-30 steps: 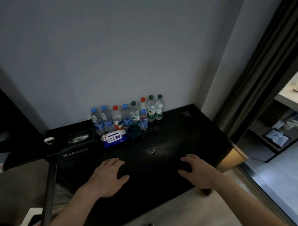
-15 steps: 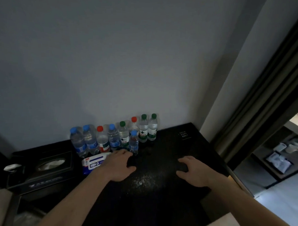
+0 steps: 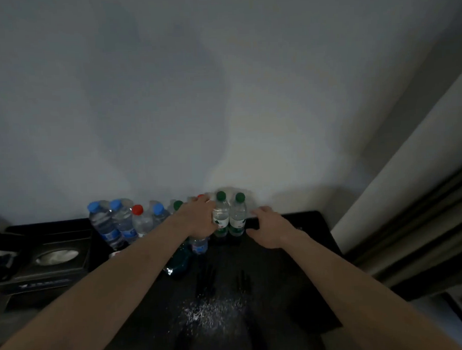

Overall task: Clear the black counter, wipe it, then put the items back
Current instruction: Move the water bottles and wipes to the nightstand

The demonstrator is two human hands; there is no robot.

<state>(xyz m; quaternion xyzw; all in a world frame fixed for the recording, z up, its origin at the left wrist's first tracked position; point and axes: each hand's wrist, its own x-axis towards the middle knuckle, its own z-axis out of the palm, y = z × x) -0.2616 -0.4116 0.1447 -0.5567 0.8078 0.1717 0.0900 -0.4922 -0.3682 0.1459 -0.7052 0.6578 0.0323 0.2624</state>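
**Hands at the bottle row, back of the black counter**

Head view. Dim room, pale grey wall filling most of the frame; a dark curtain (image 3: pixel 425 235) hangs at the right. Below the wall runs the black counter (image 3: pixel 289 272), its near middle dusted with a patch of white specks (image 3: pixel 212 310).

A row of water bottles stands upright along the wall at the back of the counter. From the left: two blue-capped bottles (image 3: pixel 105 225), a red-capped bottle (image 3: pixel 140 221), another blue-capped one (image 3: pixel 159 213), then a green cap partly behind the forearm. Further right, two green-capped bottles (image 3: pixel 229 217) stand side by side, touching.

Left hand (image 3: pixel 198 218) is in among the middle of the row, knuckles up, fingers curled over the bottle tops just left of the green-capped pair. A red cap shows at its fingertips, a small blue-labelled bottle (image 3: pixel 200 245) below the palm. Whether it actually grips a bottle cannot be told.

Right hand (image 3: pixel 270 230) sits just right of the green-capped pair, fingers loosely spread, holding nothing, thumb side toward the nearest bottle; contact unclear.

At far left a black tissue box (image 3: pixel 53 262) with an oval opening. A dark teal object (image 3: pixel 178 264) lies beneath the left forearm, blurred.
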